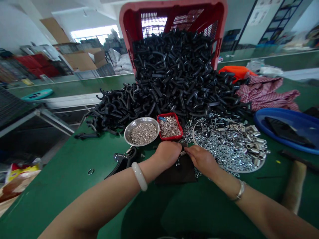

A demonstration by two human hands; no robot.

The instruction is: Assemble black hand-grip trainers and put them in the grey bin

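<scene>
My left hand is closed at the upper edge of a dark pad, its fingers mostly turned away from view. Close by on the right, my right hand pinches at a small spring beside a dark part between the hands. A small metal piece shows just below them. Behind my hands stand a red tray of small metal pins and a steel bowl of tiny metal pieces. A black assembly with a spring lies left of my left wrist.
Black plastic parts spill from a large red crate. Loose metal hardware is heaped at right, near a blue tray and a hammer. A metal ring lies at left; checked cloth is at back right.
</scene>
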